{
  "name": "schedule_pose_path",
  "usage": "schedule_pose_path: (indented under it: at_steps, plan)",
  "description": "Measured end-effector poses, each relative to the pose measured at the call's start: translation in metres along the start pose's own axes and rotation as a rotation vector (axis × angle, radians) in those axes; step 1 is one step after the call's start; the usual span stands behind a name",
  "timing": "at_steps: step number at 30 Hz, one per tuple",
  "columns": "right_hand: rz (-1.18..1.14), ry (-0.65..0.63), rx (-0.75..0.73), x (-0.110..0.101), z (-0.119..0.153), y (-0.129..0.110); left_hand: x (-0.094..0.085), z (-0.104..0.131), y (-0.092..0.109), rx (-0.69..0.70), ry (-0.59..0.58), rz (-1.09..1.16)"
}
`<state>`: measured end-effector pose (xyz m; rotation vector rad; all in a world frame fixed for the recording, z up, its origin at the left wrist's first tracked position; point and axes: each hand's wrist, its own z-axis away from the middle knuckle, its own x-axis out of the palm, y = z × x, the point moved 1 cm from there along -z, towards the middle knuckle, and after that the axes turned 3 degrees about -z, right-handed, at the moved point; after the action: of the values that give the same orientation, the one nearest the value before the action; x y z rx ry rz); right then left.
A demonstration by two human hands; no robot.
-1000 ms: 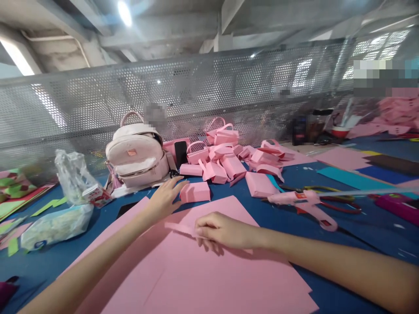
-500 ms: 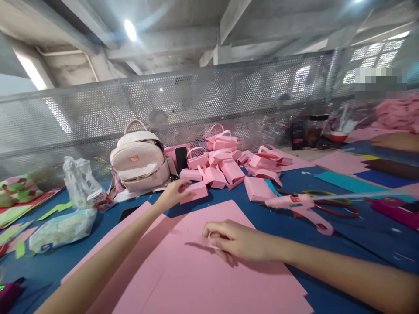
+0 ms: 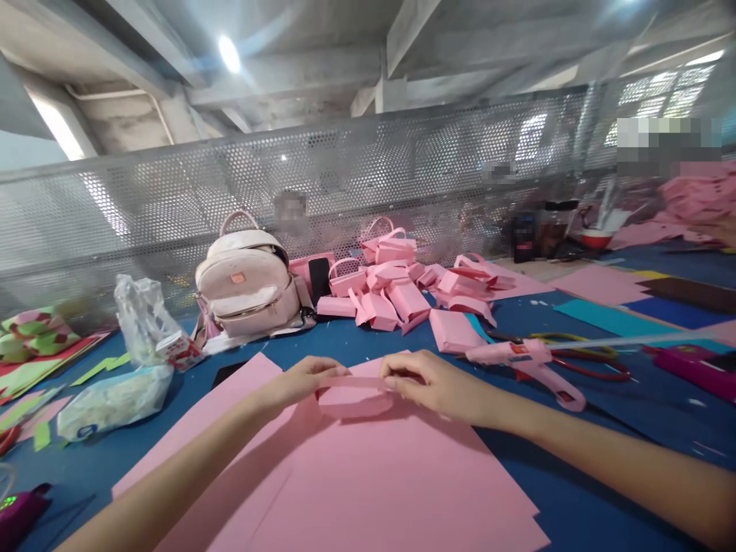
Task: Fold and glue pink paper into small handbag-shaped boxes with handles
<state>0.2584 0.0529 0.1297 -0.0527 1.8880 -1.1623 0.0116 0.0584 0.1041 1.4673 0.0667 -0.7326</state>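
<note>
My left hand (image 3: 304,381) pinches the left end of a small pink paper box (image 3: 355,402) above pink sheets (image 3: 356,483). A narrow pink paper strip (image 3: 363,381) runs along the upper side of the box. My right hand (image 3: 431,386) has its fingers closed on the strip's right end, beside the box. Whether the strip touches the box along its whole length I cannot tell. Behind my hands lies a pile of pink paper boxes (image 3: 396,287), some with looped handles.
A pink glue gun (image 3: 517,354) lies right of the sheets, with pliers (image 3: 598,369) behind it. At the back left stand a backpack (image 3: 244,284) and a plastic bag (image 3: 138,322). Coloured sheets (image 3: 609,322) spread at the right, near a blurred person (image 3: 701,199).
My left hand has brought the pink box from the front of the pile toward me. My right hand has moved up and forward with the strip, and both now meet over the sheets.
</note>
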Motion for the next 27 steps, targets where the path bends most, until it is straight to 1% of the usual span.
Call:
schedule_pose_path:
  at_steps: [2, 5, 10, 13, 16, 19, 23, 27]
  plan:
    - [0.032, 0.005, 0.023, 0.000, -0.002, 0.002, -0.001, 0.000, 0.000, 0.065, 0.048, -0.021]
    - [0.067, 0.016, 0.038, 0.001, -0.005, 0.000, -0.009, 0.005, 0.002, 0.151, 0.145, -0.049]
    - [0.163, 0.037, 0.046, 0.002, -0.009, -0.004, -0.019, 0.027, 0.013, 0.255, 0.254, -0.122]
    - [0.257, 0.053, 0.051, 0.001, -0.014, -0.002, -0.018, 0.040, 0.018, 0.316, 0.301, -0.196]
    - [0.314, 0.081, 0.038, 0.002, -0.020, 0.002, -0.012, 0.047, 0.016, 0.449, 0.318, -0.384]
    - [0.352, 0.099, 0.017, 0.003, -0.026, 0.003, -0.008, 0.043, 0.009, 0.539, 0.364, -0.532]
    - [0.420, 0.095, -0.051, 0.006, -0.033, -0.004, -0.010, 0.031, 0.001, 0.553, 0.415, -0.579]
    - [0.474, 0.083, -0.126, 0.009, -0.035, -0.009, -0.015, 0.024, 0.000, 0.570, 0.462, -0.671]
